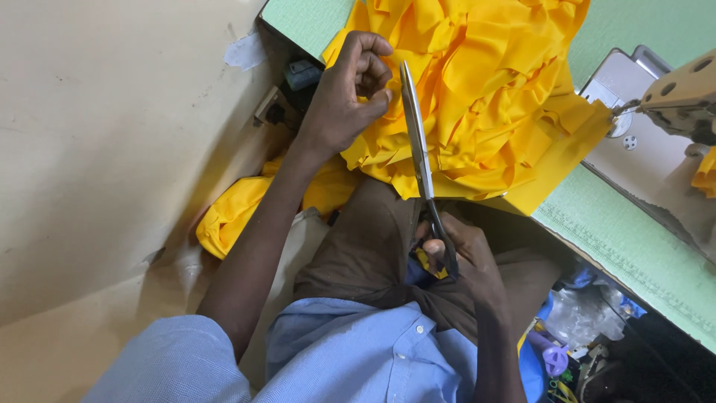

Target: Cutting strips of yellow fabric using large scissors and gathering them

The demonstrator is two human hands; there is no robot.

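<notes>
Blue shirt sleeves (179, 366) fill the bottom edge, hiding the person's lap in part. Above them the right hand (466, 261) is closed around the dark handles of long tailor's scissors (418, 142); its fingertips are tucked out of sight under the grips. Closed blades point away, lying over the near edge of the yellow fabric pile (485, 82) on the green table (634, 231). Left of the blades, the left hand (347, 93) pinches a fabric fold, fingers curled shut. At the right edge, a sewing machine (682, 93) is cut off.
</notes>
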